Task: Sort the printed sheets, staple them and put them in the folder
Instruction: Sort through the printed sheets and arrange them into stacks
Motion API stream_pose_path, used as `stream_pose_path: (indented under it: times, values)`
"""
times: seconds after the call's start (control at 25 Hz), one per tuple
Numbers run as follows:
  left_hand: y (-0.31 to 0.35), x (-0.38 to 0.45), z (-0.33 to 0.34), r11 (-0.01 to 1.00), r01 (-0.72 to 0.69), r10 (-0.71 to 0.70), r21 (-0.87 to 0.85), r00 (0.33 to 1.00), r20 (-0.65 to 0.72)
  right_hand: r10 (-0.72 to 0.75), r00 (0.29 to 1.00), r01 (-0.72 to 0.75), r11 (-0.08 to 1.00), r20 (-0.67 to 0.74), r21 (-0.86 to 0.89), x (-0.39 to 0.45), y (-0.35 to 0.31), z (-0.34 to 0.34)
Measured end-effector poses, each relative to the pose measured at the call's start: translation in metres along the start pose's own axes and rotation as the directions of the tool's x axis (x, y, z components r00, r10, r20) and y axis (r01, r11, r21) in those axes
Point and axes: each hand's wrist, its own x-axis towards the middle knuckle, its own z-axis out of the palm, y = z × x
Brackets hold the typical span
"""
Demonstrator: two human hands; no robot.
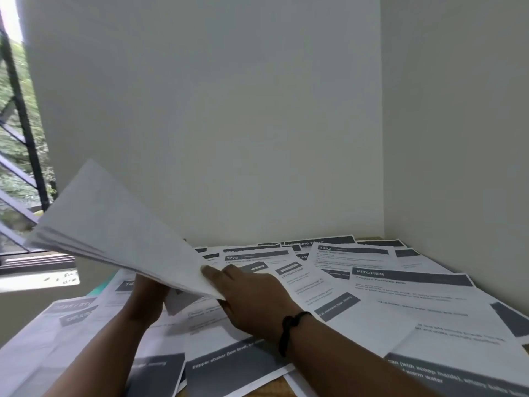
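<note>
Above the loose sheets (372,296) we hold a stack (114,224): right hand (252,299) pinches its near corner, left hand (148,296) supports beneath; it fans up to the far left.

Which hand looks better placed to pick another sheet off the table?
Probably the right hand. It pinches only a corner of the raised stack and sits just above the spread sheets. The left hand is under the stack, seemingly supporting it.
</note>
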Motion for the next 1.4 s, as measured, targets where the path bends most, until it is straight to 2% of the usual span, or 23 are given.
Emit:
stream_pose_path:
  times: [0.08, 0.2, 0.28, 0.36, 0.44, 0.56, 0.64, 0.72, 0.76, 0.84, 0.88, 0.92, 1.04, 1.16, 1.2, 1.28, 1.36, 1.4]
  values:
    - [-0.005, 0.012, -0.001, 1.000, 0.026, -0.024, 0.012, 0.996, -0.090, 0.065, 0.995, -0.063, 0.998, -0.071, 0.032, 0.000, 0.001, 0.000]
    - [-0.006, 0.015, 0.002, 0.997, 0.067, -0.071, -0.031, 0.985, -0.155, 0.317, 0.943, -0.296, 0.939, -0.103, 0.174, 0.000, 0.013, -0.004]
    - [-0.008, 0.015, 0.004, 0.996, 0.078, -0.082, -0.046, 0.994, -0.077, 0.468, 0.879, -0.424, 0.855, -0.093, 0.300, -0.001, 0.021, -0.005]
    - [-0.009, 0.015, 0.003, 0.990, 0.138, -0.138, 0.000, 0.990, 0.035, 0.629, 0.777, -0.534, 0.691, -0.040, 0.487, -0.003, 0.033, -0.003]
    - [-0.013, 0.016, 0.000, 0.977, 0.199, -0.206, 0.075, 0.973, 0.101, 0.707, 0.706, -0.596, 0.571, 0.031, 0.564, -0.006, 0.047, 0.000]
    - [-0.013, 0.008, 0.002, 0.968, 0.224, -0.239, 0.110, 0.957, 0.162, 0.708, 0.705, -0.613, 0.582, 0.038, 0.534, -0.012, 0.055, 0.000]
    - [-0.002, 0.008, 0.006, 0.979, 0.140, -0.167, 0.150, 0.968, 0.187, 0.687, 0.726, -0.564, 0.619, -0.028, 0.547, -0.011, 0.057, -0.008]
    - [0.019, 0.009, 0.015, 0.980, 0.048, -0.082, 0.192, 0.982, 0.171, 0.681, 0.729, -0.503, 0.606, -0.074, 0.617, -0.007, 0.057, -0.030]
    - [0.031, 0.009, 0.021, 0.976, 0.003, -0.039, 0.218, 0.987, 0.159, 0.697, 0.714, -0.469, 0.542, -0.061, 0.698, -0.004, 0.056, -0.045]
    - [0.051, 0.002, 0.042, 0.961, -0.075, 0.029, 0.268, 0.985, 0.171, 0.730, 0.683, -0.398, 0.343, 0.025, 0.851, -0.005, 0.057, -0.076]
    - [0.059, -0.004, 0.052, 0.954, -0.102, 0.052, 0.280, 0.982, 0.181, 0.727, 0.685, -0.379, 0.298, 0.049, 0.876, -0.007, 0.054, -0.087]
    - [0.062, -0.009, 0.061, 0.951, -0.123, 0.071, 0.285, 0.980, 0.187, 0.724, 0.689, -0.398, 0.341, 0.032, 0.852, -0.009, 0.050, -0.094]
    - [0.064, -0.030, 0.081, 0.951, -0.138, 0.088, 0.276, 0.979, 0.183, 0.715, 0.686, -0.500, 0.598, -0.135, 0.626, -0.022, 0.032, -0.101]
    - [0.049, -0.046, 0.087, 0.949, -0.077, 0.024, 0.305, 0.985, 0.173, 0.716, 0.651, -0.576, 0.682, -0.251, 0.451, -0.044, 0.017, -0.099]
    - [0.043, -0.049, 0.085, 0.937, -0.047, -0.017, 0.346, 0.984, 0.178, 0.719, 0.659, -0.621, 0.686, -0.222, 0.379, -0.052, 0.015, -0.095]
    - [0.031, -0.051, 0.080, 0.873, -0.042, -0.110, 0.486, 0.954, 0.280, 0.738, 0.674, -0.718, 0.666, -0.036, 0.200, -0.066, 0.016, -0.084]
    - [0.028, -0.053, 0.074, 0.801, -0.103, -0.168, 0.590, 0.907, 0.386, 0.769, 0.627, -0.779, 0.624, 0.126, 0.063, -0.072, 0.016, -0.076]
    - [0.031, -0.054, 0.070, 0.790, -0.109, -0.166, 0.604, 0.910, 0.381, 0.778, 0.614, -0.788, 0.613, 0.133, 0.053, -0.071, 0.015, -0.075]
